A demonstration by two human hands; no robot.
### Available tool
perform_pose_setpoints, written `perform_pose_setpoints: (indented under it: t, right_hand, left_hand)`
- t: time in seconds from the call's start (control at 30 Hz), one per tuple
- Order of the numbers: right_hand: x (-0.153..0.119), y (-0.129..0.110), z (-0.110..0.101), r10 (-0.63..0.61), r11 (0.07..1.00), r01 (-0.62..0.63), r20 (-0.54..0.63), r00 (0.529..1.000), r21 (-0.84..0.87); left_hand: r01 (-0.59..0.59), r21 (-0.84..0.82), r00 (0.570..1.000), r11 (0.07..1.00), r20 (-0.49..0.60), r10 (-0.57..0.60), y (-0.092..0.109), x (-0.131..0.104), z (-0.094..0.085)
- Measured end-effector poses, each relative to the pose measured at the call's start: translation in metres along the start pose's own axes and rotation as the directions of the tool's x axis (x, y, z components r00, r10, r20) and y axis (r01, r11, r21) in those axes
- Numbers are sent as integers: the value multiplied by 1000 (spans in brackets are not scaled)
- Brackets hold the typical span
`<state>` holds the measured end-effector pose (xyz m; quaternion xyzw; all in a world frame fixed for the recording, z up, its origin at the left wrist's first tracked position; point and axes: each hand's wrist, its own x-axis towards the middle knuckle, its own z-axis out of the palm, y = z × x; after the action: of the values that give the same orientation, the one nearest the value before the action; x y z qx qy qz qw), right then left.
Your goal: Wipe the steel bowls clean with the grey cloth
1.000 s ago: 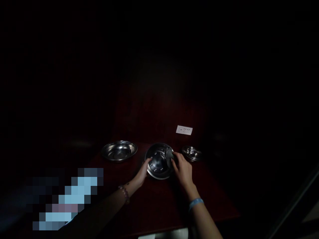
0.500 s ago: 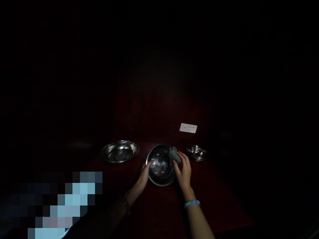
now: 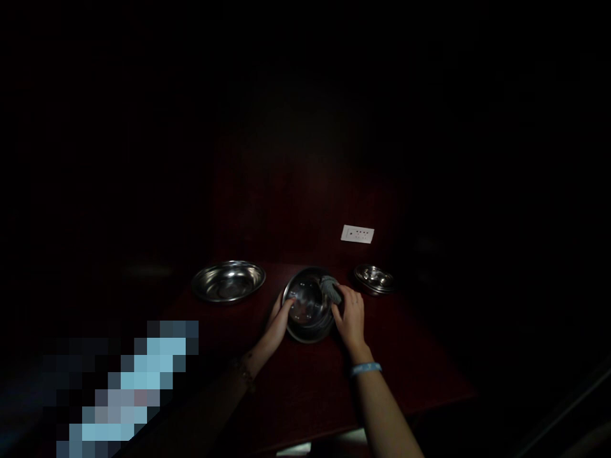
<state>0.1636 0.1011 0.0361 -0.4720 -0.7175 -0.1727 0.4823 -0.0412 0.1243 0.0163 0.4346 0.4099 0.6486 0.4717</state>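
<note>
A shiny metal bowl [image 3: 305,321] is tilted toward me above the dark red table. My left hand [image 3: 278,321] grips its left rim, thumb inside and fingers behind. At the right rim, my right hand [image 3: 352,315] is closed on a grey cloth [image 3: 330,288] that lies against the bowl's inner wall and rim. A blue band circles my right wrist. The fingertips behind the bowl and under the cloth are hidden.
A wide metal basin [image 3: 229,282] stands on the table [image 3: 305,394] to the left. Several small metal dishes [image 3: 375,280] are stacked on the right. A white socket plate [image 3: 358,234] is on the wall behind. Surroundings are very dark.
The whole view has shifted, so everything sits slightly higher in the picture. The bowl is turned a little in my hands, and the cloth has moved slightly along its upper right rim.
</note>
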Motion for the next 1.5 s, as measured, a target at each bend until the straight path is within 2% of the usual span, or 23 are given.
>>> perform_pose_setpoints:
  t: [0.3, 0.6, 0.8, 1.0, 1.17, 1.3, 1.4, 1.5]
  right_hand:
    - [-3, -1, 1, -35, 990, 56, 155, 987, -130]
    - [-2, -7, 3, -57, 991, 83, 229, 972, -109]
    - [-3, -18, 0, -2, 992, 38, 284, 959, -122]
    - [-7, -26, 0, 23, 1000, -21, 366, 930, -8]
    - [-6, -32, -3, 23, 953, -147, 424, 905, 263]
    - [-4, -35, -2, 93, 853, -256, 351, 932, 455]
    - [-3, -29, -1, 239, 842, -306, 200, 950, 444]
    - [-3, -18, -1, 389, 834, -369, 37, 921, 410]
  left_hand:
    - [-62, -60, 997, 996, 34, 65, 19, -8, 7]
    - [-51, -88, 998, 995, 38, 54, 21, -5, 7]
    - [-61, -47, 998, 997, 29, 63, 24, -10, 8]
    - [-45, -65, 998, 997, 38, 48, 15, -5, 6]
    - [-51, -86, 998, 995, 26, 54, 13, -3, 6]
    - [33, -73, 999, 997, 3, -33, 16, -6, 8]
    - [103, -109, 995, 989, -3, -104, 14, -7, 7]
    - [174, -183, 984, 968, 4, -176, 13, -6, 4]
